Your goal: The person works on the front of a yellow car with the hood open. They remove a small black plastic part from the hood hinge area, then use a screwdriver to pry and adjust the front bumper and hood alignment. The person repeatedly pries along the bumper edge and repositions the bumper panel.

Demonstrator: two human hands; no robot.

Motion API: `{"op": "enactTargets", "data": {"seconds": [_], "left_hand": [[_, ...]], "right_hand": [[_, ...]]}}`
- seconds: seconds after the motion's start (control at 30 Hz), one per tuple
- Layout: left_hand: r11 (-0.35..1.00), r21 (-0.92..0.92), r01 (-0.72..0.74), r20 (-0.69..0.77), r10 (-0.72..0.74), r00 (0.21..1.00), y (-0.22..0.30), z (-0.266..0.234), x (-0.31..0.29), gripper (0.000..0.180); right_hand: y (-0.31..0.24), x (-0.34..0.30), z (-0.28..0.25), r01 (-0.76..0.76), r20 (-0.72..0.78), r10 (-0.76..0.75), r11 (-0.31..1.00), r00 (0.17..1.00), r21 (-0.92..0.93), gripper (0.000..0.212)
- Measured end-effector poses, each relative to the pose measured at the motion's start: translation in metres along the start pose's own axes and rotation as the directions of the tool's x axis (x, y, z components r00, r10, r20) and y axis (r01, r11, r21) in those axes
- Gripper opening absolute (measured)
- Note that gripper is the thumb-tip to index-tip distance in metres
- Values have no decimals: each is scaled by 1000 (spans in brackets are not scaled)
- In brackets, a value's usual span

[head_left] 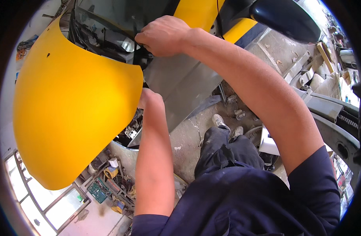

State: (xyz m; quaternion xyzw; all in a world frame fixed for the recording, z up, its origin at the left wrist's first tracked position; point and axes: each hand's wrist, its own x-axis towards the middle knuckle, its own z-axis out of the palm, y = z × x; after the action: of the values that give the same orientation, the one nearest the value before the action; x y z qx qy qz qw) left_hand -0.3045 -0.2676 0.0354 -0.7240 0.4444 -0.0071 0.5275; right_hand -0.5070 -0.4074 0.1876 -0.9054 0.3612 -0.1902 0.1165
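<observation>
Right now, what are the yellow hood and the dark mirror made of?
The yellow hood looks like painted metal: a thin, curved sheet with a smooth, soft shine. It could be plastic, though. The dark mirror shell seems to be hard, glossy plastic, judging by its rounded shape and faint sheen.

No text, label, brand, number or sign can be read.
</observation>
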Motion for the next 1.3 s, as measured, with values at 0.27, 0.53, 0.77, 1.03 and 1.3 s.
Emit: {"op": "enactTargets", "data": {"seconds": [0.27,0.53,0.77,1.03,1.3], "left_hand": [[812,-571,119,91,-82,993,-25,-35,-24,52],[834,-549,57,-4,-71,997,-25,-36,-22,53],[971,-234,-36,-121,8,993,-25,-33,-24,48],[886,-458,69,-98,-128,987,-26,-42,-34,39],[985,-172,-33,-45,25,999,-28,-46,-26,35]], "right_hand": [[-24,19,-9,-87,205,90,996,975,-26,22],[-49,36,17,14,249,-7,1000,968,-26,22],[-18,-66,-6,16,-230,178,758,957,652,23],[-10,-386,118,-148,427,757,-410,494,900,16],[-138,-646,214,-616,674,728,-589,-124,523,16]]}}
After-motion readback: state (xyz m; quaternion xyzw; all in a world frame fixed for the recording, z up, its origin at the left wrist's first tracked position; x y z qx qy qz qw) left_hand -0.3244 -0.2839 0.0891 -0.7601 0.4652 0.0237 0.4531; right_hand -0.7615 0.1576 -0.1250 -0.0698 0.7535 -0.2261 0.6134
